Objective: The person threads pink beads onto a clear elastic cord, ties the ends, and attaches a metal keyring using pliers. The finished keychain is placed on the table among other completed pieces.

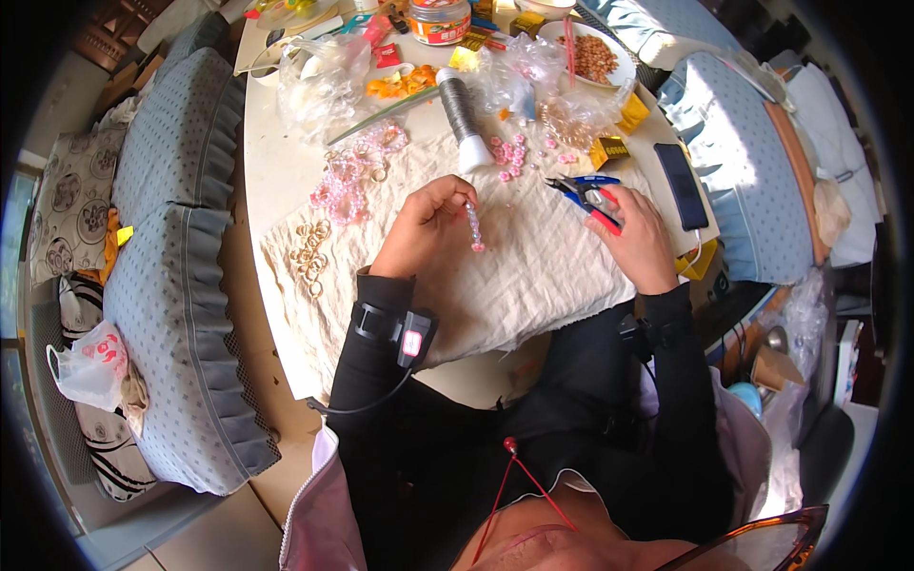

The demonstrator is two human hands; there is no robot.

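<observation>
My left hand (428, 224) pinches the upper end of a short beaded strand (473, 224), which hangs down with a pink bead at its lower end. To the right, my right hand (635, 238) is on a pair of pliers (592, 195) with blue and red handles, jaws pointing left. A spool of grey wire (460, 114) lies beyond my hands, beside loose pink beads (511, 155). At the left are pink beaded strands (343, 186) and a group of gold rings (309, 252). All this rests on a cream cloth (533, 285).
A phone (677, 186) with a white cable lies at the table's right edge. Farther back are a plate of nuts (595, 59), a jar (440, 21), orange peel (404, 82), plastic bags (324, 86) and small gold boxes (608, 152). Blue covered seats (176, 276) flank the table.
</observation>
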